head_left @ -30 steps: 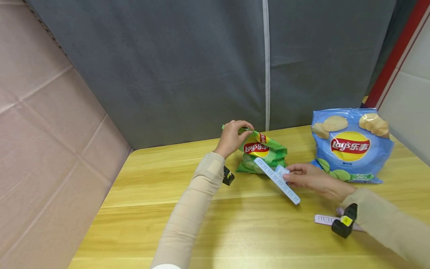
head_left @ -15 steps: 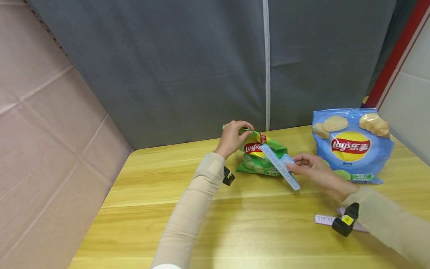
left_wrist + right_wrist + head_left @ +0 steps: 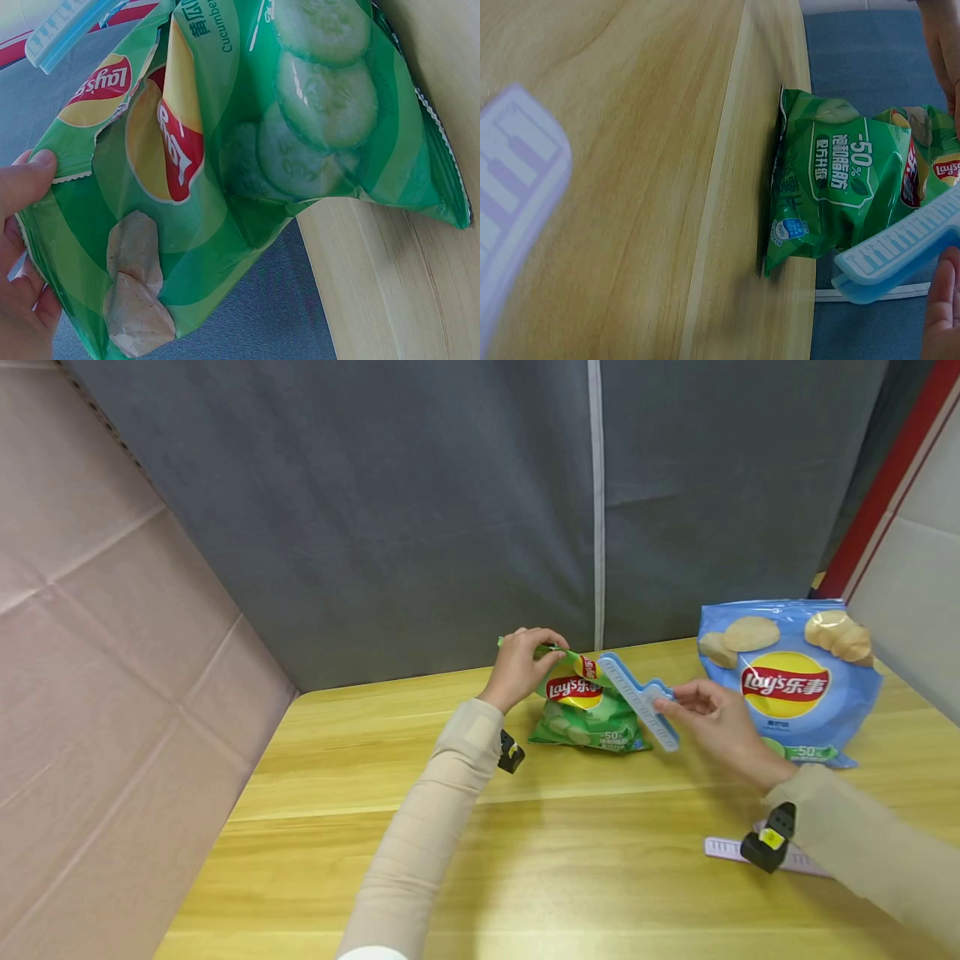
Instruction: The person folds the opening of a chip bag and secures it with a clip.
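A green chip bag (image 3: 585, 718) stands on the wooden table with its top folded over. My left hand (image 3: 519, 667) pinches that fold at its left end; in the left wrist view the thumb (image 3: 37, 169) presses on the folded flap. My right hand (image 3: 716, 722) grips a light blue bag clip (image 3: 637, 697) by its handle, held slanted just beside the bag's right end. In the right wrist view the clip's long jaws (image 3: 900, 240) lie in front of part of the bag. Whether the clip touches the bag, I cannot tell.
A blue chip bag (image 3: 787, 685) stands at the right, behind my right hand. On the table under my right wrist lies a pale purple clip (image 3: 723, 848), partly hidden by the wrist camera. A grey curtain (image 3: 420, 527) borders the table's far edge.
My right hand has raised the blue clip up and away, from in front of the green bag to beside its folded top's right end. My left hand stays put on the fold.
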Demonstrator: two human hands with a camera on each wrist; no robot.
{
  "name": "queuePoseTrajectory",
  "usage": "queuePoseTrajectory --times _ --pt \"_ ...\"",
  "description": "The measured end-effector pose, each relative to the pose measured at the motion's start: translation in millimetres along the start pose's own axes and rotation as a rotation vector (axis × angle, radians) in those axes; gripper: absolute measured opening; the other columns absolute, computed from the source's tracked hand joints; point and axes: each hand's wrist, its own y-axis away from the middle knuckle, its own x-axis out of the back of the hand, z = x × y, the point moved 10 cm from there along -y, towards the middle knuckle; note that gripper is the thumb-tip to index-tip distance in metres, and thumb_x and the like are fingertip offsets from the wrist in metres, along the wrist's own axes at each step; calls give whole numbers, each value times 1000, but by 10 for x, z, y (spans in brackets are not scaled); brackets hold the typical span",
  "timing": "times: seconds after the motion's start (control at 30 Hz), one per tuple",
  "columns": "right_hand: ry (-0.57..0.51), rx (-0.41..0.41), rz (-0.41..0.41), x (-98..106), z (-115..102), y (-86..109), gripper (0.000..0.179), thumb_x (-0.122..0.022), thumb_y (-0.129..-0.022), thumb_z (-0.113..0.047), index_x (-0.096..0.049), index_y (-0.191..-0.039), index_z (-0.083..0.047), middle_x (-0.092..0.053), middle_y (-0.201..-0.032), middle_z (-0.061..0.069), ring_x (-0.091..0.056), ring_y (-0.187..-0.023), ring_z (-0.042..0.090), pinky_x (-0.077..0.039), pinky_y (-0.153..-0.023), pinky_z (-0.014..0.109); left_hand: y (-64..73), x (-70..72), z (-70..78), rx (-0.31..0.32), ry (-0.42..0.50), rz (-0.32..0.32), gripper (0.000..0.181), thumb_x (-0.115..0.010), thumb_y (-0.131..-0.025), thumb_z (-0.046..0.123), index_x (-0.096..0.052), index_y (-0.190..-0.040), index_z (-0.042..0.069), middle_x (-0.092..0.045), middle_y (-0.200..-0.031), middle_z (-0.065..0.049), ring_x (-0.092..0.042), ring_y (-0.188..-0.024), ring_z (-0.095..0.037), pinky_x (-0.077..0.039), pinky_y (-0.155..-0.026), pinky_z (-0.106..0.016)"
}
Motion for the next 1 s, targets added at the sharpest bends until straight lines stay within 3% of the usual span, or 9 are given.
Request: queuePoseTrajectory --times 0.1,0.33,0.53,1.0 --pt "25 35 43 56 -26 -20 36 -62 -83 -31 -57 -99 1 -56 -81 -17 -51 -72 1 -42 -62 13 -2 -3 -4 0 2 -1 12 -60 -85 18 -67 -93 14 -64 -97 3 -50 -83 -12 -37 -77 -25" --pt "0 82 60 95 -68 -65 34 -63 -82 -29 -57 -97 1 -57 -80 -19 -54 -71 -2 -43 -61 11 -6 6 4 -2 -1 2 12 -60 -85 18 -67 -93 13 -64 -97 3 -50 -83 -12 -38 -76 -25" --pt "-23 172 104 156 -115 -108 24 -65 -81 -16 -58 -91 4 -56 -74 -22 -53 -67 -4 -42 -61 9 -3 6 7 -4 -2 0 12 -60 -85 18 -67 -93 14 -64 -97 3 -50 -82 -12 -38 -75 -25" --pt "65 275 127 173 -135 -167 17 -69 -76 -9 -61 -86 3 -53 -73 -23 -51 -62 -7 -42 -56 9 -3 -1 3 -2 -3 -5 13 -60 -85 19 -67 -94 13 -64 -98 3 -50 -83 -13 -37 -76 -25"
